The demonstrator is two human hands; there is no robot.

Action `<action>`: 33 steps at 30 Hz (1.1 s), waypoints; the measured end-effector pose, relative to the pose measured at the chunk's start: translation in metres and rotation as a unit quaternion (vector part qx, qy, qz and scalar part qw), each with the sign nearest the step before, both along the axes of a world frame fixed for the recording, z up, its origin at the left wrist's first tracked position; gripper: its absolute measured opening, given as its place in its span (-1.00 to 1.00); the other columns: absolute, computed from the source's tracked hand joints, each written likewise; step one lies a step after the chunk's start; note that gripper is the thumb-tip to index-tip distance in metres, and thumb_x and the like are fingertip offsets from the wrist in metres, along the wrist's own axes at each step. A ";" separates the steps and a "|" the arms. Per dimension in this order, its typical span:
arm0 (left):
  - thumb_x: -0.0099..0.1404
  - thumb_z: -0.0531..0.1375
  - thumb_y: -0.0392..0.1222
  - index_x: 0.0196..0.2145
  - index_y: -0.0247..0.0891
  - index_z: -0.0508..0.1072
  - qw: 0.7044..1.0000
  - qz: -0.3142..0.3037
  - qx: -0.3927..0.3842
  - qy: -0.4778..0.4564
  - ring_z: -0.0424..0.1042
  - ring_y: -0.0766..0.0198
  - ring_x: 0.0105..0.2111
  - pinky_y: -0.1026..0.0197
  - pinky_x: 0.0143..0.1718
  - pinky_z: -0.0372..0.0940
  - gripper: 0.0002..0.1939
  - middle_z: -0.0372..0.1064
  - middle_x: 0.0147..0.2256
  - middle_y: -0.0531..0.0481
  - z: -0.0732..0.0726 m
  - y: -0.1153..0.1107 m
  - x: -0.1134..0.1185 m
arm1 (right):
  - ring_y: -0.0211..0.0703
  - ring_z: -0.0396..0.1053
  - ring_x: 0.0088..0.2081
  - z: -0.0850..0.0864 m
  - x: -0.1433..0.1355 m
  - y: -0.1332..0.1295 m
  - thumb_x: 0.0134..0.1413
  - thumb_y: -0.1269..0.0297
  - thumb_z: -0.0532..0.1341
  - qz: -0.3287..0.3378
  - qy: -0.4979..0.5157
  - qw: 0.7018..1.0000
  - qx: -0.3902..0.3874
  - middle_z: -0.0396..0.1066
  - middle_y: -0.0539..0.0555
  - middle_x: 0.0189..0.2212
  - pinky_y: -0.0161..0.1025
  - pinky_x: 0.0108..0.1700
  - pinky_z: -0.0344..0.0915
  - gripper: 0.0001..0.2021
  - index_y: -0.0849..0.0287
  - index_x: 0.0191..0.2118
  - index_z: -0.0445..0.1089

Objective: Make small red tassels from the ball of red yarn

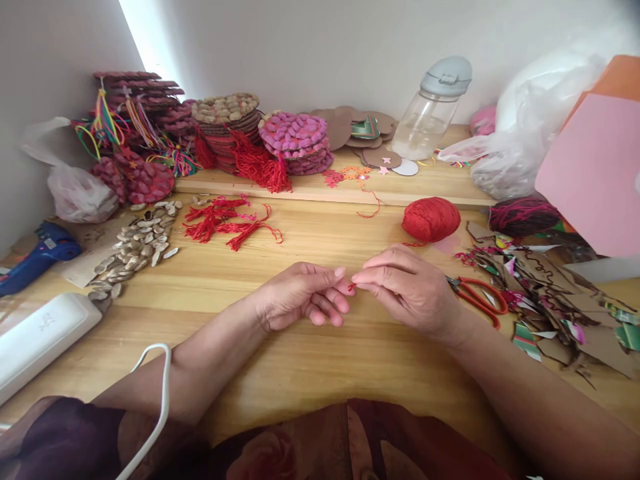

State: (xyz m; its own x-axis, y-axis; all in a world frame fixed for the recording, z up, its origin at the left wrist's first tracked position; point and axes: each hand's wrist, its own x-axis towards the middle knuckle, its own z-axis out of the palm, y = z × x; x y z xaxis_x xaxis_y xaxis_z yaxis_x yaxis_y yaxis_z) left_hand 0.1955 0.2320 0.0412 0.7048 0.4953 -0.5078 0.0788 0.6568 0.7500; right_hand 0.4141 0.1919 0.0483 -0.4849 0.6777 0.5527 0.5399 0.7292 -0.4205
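Over the middle of the table, my right hand [407,287] pinches a short bit of red yarn [351,287] between thumb and fingertips. My left hand [307,293] meets it from the other side, thumb pressed toward the index finger at the yarn and the other fingers loosely curled. Only a tiny loop of the yarn shows; the rest is hidden by my fingers. Behind my right hand sits a ball of red yarn [431,220]. Several red tassels [225,220] lie beyond my left hand. Orange-handled scissors [483,297] rest beside my right wrist.
Peanut shells [143,243], a blue glue gun [43,253] and a white case [47,340] lie left. Cardboard scraps [575,313] pile up right. On the back ledge stand stacked decorated discs [295,140], a bottle [433,110] and a plastic bag [525,133].
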 end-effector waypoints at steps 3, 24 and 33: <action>0.16 0.30 0.07 -0.28 -0.39 0.53 1.000 -0.007 -0.004 -0.002 0.51 0.32 -0.53 0.46 -0.67 0.22 -0.60 0.49 -0.45 -0.08 0.001 -0.001 0.000 | -0.14 0.38 -0.27 -0.002 -0.001 0.000 0.18 0.43 0.19 -0.003 -0.005 1.000 0.009 0.46 0.10 -0.27 -0.14 -0.20 0.35 -0.82 0.08 -0.16 0.48; 0.21 0.26 0.05 -0.39 -0.37 0.52 0.991 0.052 0.104 0.059 0.42 0.39 -0.59 0.43 -0.67 0.19 -0.65 0.43 -0.54 -0.02 -0.003 0.000 0.004 | -0.25 0.34 -0.38 0.009 -0.006 0.000 0.17 0.37 0.19 -0.038 0.041 0.978 -0.201 0.42 0.04 -0.41 -0.29 -0.32 0.28 -0.92 0.19 -0.30 0.43; 0.19 0.30 -0.09 -0.30 -0.38 0.54 0.997 0.039 0.061 0.023 0.49 0.36 -0.50 0.45 -0.64 0.24 -0.75 0.51 -0.42 -0.09 -0.002 -0.002 0.004 | -0.26 0.35 -0.36 0.009 -0.005 -0.001 0.19 0.37 0.17 -0.021 0.023 0.980 -0.195 0.42 0.06 -0.37 -0.29 -0.28 0.30 -0.90 0.22 -0.28 0.43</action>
State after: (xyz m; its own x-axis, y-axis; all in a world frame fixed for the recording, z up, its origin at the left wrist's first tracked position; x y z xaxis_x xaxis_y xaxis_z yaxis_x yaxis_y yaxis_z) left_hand 0.1990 0.2300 0.0388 0.6398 0.6077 -0.4706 0.0674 0.5656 0.8219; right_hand 0.4092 0.1908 0.0570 -0.4330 0.8606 0.2681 0.5405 0.4859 -0.6868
